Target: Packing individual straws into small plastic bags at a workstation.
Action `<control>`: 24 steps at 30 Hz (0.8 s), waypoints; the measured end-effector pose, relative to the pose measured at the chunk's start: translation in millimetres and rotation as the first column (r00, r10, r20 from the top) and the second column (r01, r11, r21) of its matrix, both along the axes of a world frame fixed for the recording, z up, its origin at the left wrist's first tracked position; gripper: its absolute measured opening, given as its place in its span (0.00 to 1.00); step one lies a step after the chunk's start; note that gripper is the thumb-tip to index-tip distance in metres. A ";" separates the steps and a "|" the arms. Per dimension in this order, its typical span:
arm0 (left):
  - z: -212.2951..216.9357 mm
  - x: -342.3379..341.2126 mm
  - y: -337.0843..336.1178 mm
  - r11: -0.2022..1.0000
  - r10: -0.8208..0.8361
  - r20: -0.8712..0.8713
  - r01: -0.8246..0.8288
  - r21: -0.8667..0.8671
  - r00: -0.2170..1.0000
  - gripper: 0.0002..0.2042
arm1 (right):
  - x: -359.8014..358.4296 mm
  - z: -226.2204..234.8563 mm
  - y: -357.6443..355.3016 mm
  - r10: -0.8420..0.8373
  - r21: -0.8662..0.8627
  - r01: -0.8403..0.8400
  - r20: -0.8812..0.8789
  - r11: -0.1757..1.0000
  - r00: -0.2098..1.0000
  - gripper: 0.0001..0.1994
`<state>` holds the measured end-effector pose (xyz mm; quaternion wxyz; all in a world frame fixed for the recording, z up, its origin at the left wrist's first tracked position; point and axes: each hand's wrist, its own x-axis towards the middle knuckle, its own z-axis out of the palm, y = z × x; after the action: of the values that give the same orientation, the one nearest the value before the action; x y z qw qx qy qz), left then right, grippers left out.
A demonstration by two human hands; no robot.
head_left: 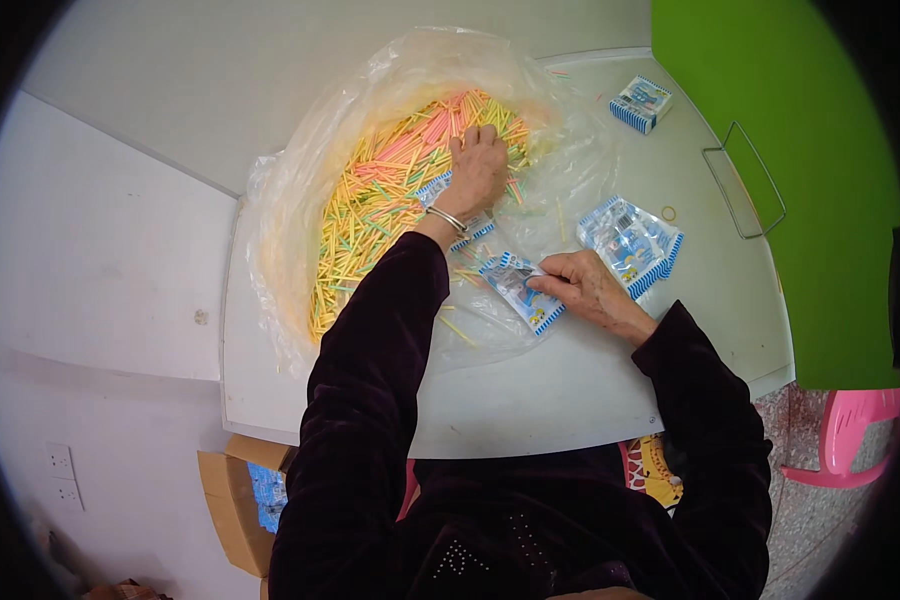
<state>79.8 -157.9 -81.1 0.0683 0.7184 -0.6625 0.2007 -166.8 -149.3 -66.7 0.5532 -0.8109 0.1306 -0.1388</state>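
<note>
A large clear plastic bag point(282, 215) lies spread open, full of thin yellow, pink and green sticks point(370, 215). My left hand point(479, 172), with a metal bangle at the wrist, is in among the sticks, its fingers bent down onto them; the fingertips are hidden. Between the thumb and fingers of my right hand point(592, 292) is a small blue-and-white printed packet point(515, 288), held at the near right side of the bag. Another blue-and-white packet point(480, 232) lies partly under my left wrist, on the bag's near edge.
Several flat packets point(628, 240) are stacked right of my right hand on the pale table point(530, 405). Farther back stands a small striped box-shaped pack point(641, 104). A rubber band point(668, 213) and a bent wire stand point(750, 180) lie rightward. An open carton point(232, 510) sits below left; a pink chair point(848, 440) is at right.
</note>
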 end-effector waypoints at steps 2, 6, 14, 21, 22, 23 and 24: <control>-3.6 3.2 4.2 0.996 -0.036 -0.070 0.030 -0.087 0.997 0.12 | 0.1 0.3 1.0 -0.010 0.007 0.009 0.022 1.000 1.000 0.14; 7.9 4.9 8.9 0.980 0.043 -0.343 -0.106 -0.166 0.938 0.09 | 0.0 4.3 -1.0 -0.027 0.042 0.027 0.005 0.999 1.000 0.14; 75.1 7.1 40.4 0.973 -0.162 -0.987 -0.161 -0.162 0.016 0.12 | 17.1 4.8 -8.1 -0.220 0.509 0.132 0.116 0.850 0.968 0.10; 67.6 -12.6 52.9 0.960 -0.262 -0.723 -0.246 -0.131 -0.639 0.13 | 88.6 20.4 -11.4 -0.500 0.908 -0.015 0.244 0.418 0.831 0.11; 63.6 -22.4 52.5 0.940 -0.329 -0.699 -0.291 -0.177 -0.635 0.12 | 95.8 21.2 -11.1 -0.542 0.949 -0.090 0.249 0.303 0.803 0.12; 59.6 -28.2 51.2 0.939 -0.331 -0.697 -0.294 -0.178 -0.636 0.12 | 100.8 21.9 -9.5 -0.539 0.949 -0.089 0.248 0.303 0.805 0.12; 56.8 -33.0 50.9 0.921 -0.380 -0.667 -0.333 -0.204 -0.641 0.10 | 105.0 23.2 -6.8 -0.590 0.969 -0.067 0.198 0.236 0.782 0.12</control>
<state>46.8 -106.9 -24.4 0.7731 0.4171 -0.1697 -0.4467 -61.7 -156.1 -43.5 0.8984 -0.2073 0.1686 -0.3485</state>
